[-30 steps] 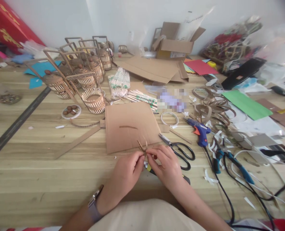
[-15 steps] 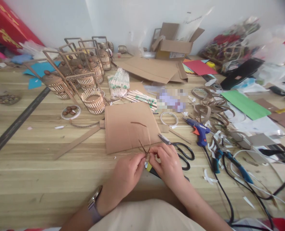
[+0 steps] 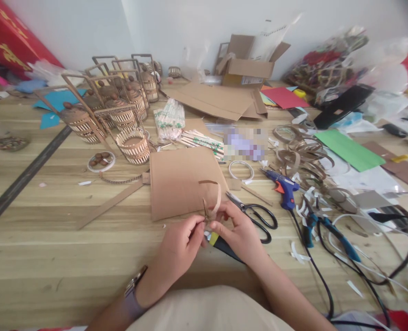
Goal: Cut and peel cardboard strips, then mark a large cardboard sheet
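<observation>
Above the near edge of a square cardboard sheet (image 3: 179, 179), my two hands meet over a thin brown strip (image 3: 219, 198). My left hand (image 3: 183, 239) pinches its lower end between thumb and fingertips. The thumb and forefinger of my right hand (image 3: 240, 230) close on it beside a crossing of thin pieces. From there the strip curls up and bends left at the top. My fingers hide part of the crossing. Under my right hand lies a yellow and black utility knife (image 3: 221, 246). Black-handled scissors (image 3: 259, 216) rest just beyond that hand.
Lidded bamboo-slat baskets with tall handles (image 3: 121, 115) stand at the back left. A dish of brown beads (image 3: 101, 161) sits before them. To the right are a blue glue gun (image 3: 286, 188), blue-handled pliers (image 3: 341, 241), trailing cables and curled brown strips (image 3: 293, 156).
The strip's free end has swung right and its curl now shows broadside. My right fingers have opened a little and shifted around it. My left hand has moved slightly left.
</observation>
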Tool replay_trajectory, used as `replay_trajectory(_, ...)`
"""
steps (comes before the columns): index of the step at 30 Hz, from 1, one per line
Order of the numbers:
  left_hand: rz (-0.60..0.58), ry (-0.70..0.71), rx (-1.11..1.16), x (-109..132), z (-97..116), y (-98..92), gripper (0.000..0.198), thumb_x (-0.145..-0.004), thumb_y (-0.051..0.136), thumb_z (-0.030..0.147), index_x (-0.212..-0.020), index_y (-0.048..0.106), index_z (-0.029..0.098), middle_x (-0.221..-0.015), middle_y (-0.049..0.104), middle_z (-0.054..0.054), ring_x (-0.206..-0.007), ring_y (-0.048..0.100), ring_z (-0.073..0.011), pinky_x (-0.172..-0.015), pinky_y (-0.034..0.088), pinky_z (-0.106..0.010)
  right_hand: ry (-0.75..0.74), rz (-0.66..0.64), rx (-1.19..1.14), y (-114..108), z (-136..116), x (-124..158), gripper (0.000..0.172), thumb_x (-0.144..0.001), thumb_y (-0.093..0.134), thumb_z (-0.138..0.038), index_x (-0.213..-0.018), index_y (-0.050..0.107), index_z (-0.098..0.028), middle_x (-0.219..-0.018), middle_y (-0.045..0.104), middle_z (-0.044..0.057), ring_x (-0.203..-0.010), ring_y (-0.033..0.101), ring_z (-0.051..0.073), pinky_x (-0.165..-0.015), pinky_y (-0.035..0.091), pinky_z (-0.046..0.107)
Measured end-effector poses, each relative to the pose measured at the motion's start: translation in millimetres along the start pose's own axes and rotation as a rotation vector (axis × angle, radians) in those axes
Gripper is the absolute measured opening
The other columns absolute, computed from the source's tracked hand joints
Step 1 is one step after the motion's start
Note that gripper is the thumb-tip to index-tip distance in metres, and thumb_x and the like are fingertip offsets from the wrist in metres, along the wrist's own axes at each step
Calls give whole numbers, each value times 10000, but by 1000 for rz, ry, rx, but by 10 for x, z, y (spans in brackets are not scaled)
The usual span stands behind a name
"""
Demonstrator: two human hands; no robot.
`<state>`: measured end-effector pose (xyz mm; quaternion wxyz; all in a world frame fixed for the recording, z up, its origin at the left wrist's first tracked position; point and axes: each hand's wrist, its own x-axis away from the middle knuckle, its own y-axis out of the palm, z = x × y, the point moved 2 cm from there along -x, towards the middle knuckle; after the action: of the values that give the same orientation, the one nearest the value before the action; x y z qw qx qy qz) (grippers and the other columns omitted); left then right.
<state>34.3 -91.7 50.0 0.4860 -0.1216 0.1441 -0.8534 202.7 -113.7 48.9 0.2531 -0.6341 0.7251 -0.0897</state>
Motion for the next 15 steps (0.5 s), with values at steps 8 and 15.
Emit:
replay_trajectory(8,-21,32,21,2,23,-1,296,-968,427,370,-951,654,180,-646,682,-8,-576,624,-137,-536,444,-214,-35,47,-74,29,-44,40,78,-866,633,-189,-842,676,-249,-857,721,3,-812,674,170,-751,536,286)
replay_trajectory(15,-1,-16,-11,-14,-3,-16,301,-946,479,418,-907,666,186,-693,702,-17,-623,634,-156,-571,448,-237,-343,153,249,71,-186,97,112,-900,600,-140,-866,635,-241,-798,712,-1,-776,660,178,-720,509,326)
